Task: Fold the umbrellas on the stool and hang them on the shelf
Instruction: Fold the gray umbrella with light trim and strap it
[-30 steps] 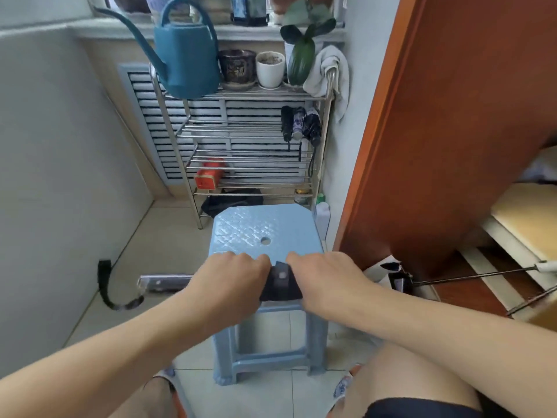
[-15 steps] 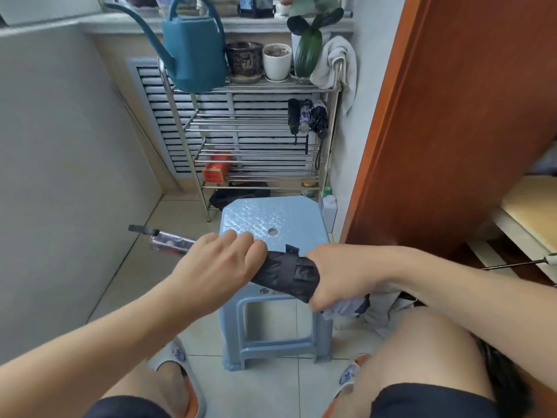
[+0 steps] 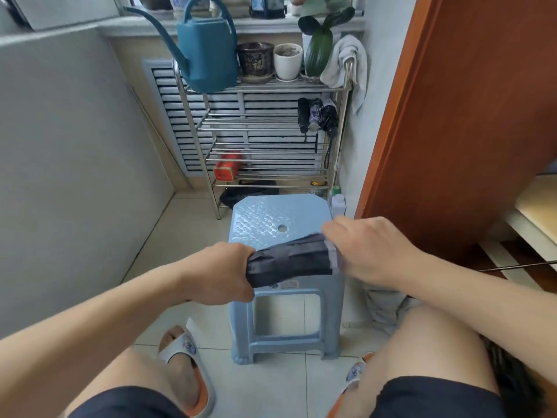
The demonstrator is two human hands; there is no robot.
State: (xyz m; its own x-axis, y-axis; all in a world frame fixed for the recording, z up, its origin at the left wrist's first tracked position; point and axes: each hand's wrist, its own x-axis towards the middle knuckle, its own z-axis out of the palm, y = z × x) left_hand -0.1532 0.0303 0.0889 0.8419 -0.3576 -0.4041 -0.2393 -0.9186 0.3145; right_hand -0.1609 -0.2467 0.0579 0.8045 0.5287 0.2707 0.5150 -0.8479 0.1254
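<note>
Left hand (image 3: 221, 274): curled tight round one end of the umbrella, knuckles up, just in front of the stool's near edge.
Right hand (image 3: 366, 251): fingers bent onto the other end of the umbrella, pinching the pale hem of the cloth there; I can't see the fingertips.
Umbrella (image 3: 291, 260): dark grey, folded and bunched into a short roll, held level between the two hands, above the near part of the stool; its handle is hidden in the left hand.
Stool (image 3: 277, 217): light blue plastic, a small hole in its seat, standing on the tiled floor just beyond both hands.
Shelf (image 3: 265, 152): steel wire rack against the wall, well beyond the hands, behind the stool.
Hung umbrellas (image 3: 316, 116): three folded ones, dangling side by side at the shelf's right post, up and beyond the right hand.
Watering can (image 3: 206, 52): teal, on the shelf's top tier, far above the left hand.
Pots (image 3: 271, 60): one dark, one white, beside the can, with a leafy plant and a draped towel further right.
</note>
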